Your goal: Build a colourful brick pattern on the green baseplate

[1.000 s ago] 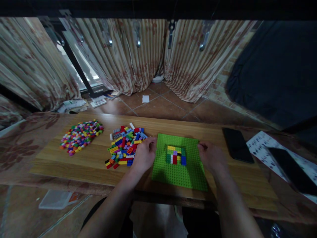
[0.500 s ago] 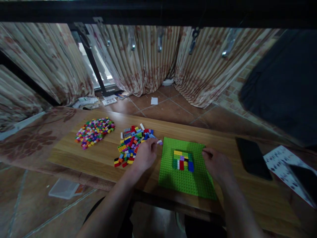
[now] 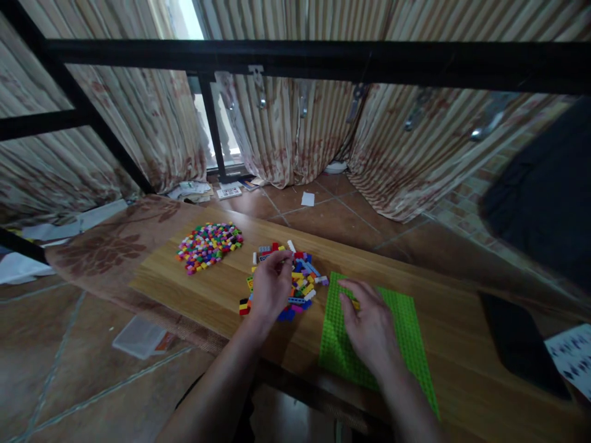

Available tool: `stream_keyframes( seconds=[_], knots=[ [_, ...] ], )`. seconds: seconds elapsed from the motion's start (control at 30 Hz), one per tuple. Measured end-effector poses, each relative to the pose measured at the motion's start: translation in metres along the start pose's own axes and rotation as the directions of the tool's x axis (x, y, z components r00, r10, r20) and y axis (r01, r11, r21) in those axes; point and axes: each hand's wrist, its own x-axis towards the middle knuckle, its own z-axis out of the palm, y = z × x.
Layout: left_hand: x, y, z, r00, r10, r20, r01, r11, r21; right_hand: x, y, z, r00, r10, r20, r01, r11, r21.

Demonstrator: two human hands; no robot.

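Observation:
My left hand (image 3: 271, 286) is over the near-left part of a mixed pile of toy building bricks (image 3: 302, 286). Its thumb and forefinger are pinched together; whatever may be between them is too small to make out. Above a green studded baseplate (image 3: 335, 344) hovers my right hand (image 3: 369, 317), thumb and fingers apart, holding nothing I can see. It covers most of the bricks built on the plate, and only a bit of a yellow brick (image 3: 355, 304) shows by its fingers.
Farther left on the wooden table (image 3: 221, 301) lies a second heap of smaller bricks (image 3: 210, 245). A black flat device (image 3: 519, 341) rests at the right, with a printed sheet (image 3: 572, 360) beyond it. A clear plastic box (image 3: 138, 337) is on the tiled floor.
My right hand has moved left from the baseplate's right edge to over its built bricks, and its fingers have spread. The left hand has shifted over the pile. The view has turned left.

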Motion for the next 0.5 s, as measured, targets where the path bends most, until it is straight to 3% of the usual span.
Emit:
stream_keyframes(
  seconds=[0.1,0.23,0.5],
  knots=[
    [0.009,-0.001,-0.021,0.994,-0.087,-0.071,0.078,0.99,-0.122,0.01,-0.007,0.023,0.998,-0.047,0.039,0.052,0.991,-0.121],
    [0.017,0.0,-0.048,0.974,-0.196,-0.109,0.17,0.962,-0.212,0.021,-0.008,0.044,0.997,-0.008,0.073,0.031,0.949,-0.315],
    [0.026,0.001,-0.081,0.939,-0.289,-0.188,0.226,0.928,-0.296,0.026,-0.005,0.054,0.993,0.084,0.084,-0.038,0.894,-0.446]
  ],
)
